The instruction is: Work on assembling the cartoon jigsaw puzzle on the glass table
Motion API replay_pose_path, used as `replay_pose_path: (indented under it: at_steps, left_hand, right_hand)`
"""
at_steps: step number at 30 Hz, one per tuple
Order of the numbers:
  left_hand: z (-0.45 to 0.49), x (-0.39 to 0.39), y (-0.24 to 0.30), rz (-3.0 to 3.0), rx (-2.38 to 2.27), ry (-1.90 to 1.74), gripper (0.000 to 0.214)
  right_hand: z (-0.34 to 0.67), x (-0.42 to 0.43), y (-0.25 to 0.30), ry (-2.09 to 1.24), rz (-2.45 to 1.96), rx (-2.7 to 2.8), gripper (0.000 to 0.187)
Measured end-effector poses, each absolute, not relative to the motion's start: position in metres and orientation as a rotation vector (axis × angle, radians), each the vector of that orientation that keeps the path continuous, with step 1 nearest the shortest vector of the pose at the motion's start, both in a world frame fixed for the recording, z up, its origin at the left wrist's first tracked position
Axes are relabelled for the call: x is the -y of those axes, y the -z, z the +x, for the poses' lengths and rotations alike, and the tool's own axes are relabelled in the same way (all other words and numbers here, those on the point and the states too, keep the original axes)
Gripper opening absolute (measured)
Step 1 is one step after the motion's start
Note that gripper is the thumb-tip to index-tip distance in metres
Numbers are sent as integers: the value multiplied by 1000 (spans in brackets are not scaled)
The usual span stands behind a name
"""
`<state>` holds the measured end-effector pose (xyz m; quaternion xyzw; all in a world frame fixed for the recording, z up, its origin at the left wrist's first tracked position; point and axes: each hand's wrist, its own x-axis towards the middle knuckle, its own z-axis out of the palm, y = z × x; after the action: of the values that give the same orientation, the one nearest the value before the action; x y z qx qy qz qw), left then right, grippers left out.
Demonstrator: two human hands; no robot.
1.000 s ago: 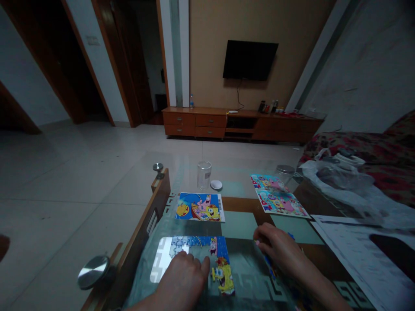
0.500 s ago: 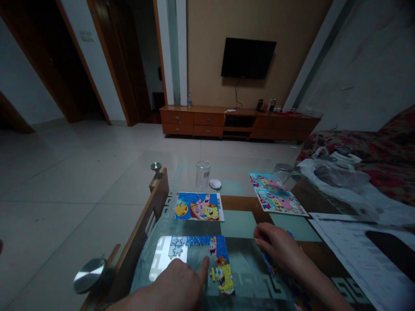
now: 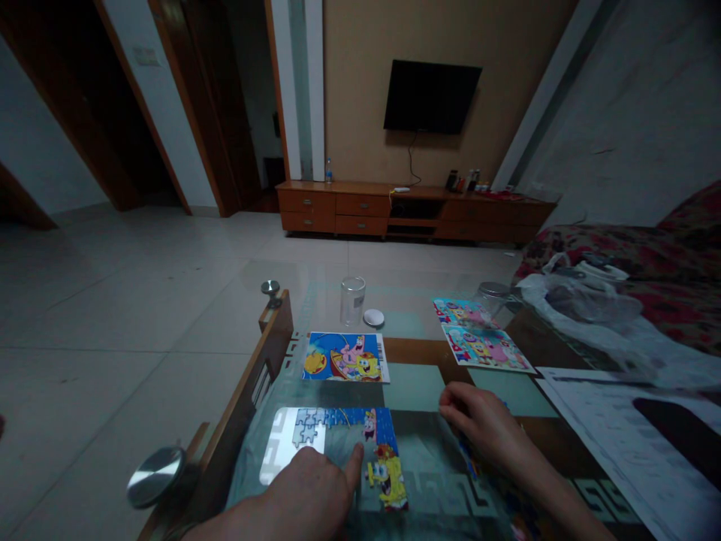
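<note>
A partly joined jigsaw puzzle (image 3: pixel 387 475) with cartoon figures lies before me, its top row and right side in place. My left hand (image 3: pixel 312 488) is over its lower left, index finger stretched out to the inner edge beside the pink figure; the other fingers are mostly hidden. To the right of the puzzle, my right hand (image 3: pixel 478 421) has thumb and fingers pinched together. Whatever is between those fingertips is too small to make out. Loose puzzle pieces (image 3: pixel 469 460) lie under and beside the right hand, partly covered by it.
A picture card (image 3: pixel 346 358) lies beyond the puzzle, near a glass jar (image 3: pixel 352 300) and a white lid (image 3: pixel 373 318). Further right are more cards (image 3: pixel 489 347), another jar (image 3: pixel 491 299), a plastic bag (image 3: pixel 591 315), papers (image 3: pixel 613 421) and a dark flat object (image 3: pixel 676 439). A wooden frame (image 3: pixel 242 406) edges the left.
Both hands stay almost in place. The right fingertips have turned slightly, and a small yellowish bit seen there before no longer shows. The view has tilted a little.
</note>
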<state>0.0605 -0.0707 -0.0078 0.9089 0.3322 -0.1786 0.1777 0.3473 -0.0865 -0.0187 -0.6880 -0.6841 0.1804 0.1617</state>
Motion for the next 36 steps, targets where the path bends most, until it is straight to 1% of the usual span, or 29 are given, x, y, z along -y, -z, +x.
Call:
replay_pose_path:
  at_steps: [3, 7, 10, 13, 17, 24, 29, 32, 36]
  left_hand:
    - [63, 71, 1, 2542, -948, 650, 86]
    - [62, 71, 8, 2550, -944, 699, 80]
    - [58, 71, 19, 2588, -972, 683, 77]
    - [57, 71, 24, 2613, -957, 654, 80]
    - [63, 71, 12, 2542, -974, 632, 81]
    - [69, 72, -8, 2481, -982, 783, 81]
    - [67, 71, 0, 2471, -1000, 742, 84]
    - [66, 71, 5, 2471, -1004, 703, 85]
    - [65, 73, 9, 2497, -990, 687, 85]
  right_hand:
    - [347, 87, 19, -507, -1956, 1937, 11]
    - [346, 88, 18, -510, -1939, 1929, 9]
    - [345, 89, 15, -536, -1936, 1927, 13]
    - [346, 89, 12, -521, -1961, 1900, 19]
    - [353, 89, 11, -457, -2017, 1860, 21]
    - [357, 93, 9, -472, -2011, 1900, 18]
    - [352, 95, 8, -562, -1897, 2044, 31]
    - [349, 94, 4, -564, -1919, 2056, 27]
    - [342, 94, 0, -533, -2055, 1976, 18]
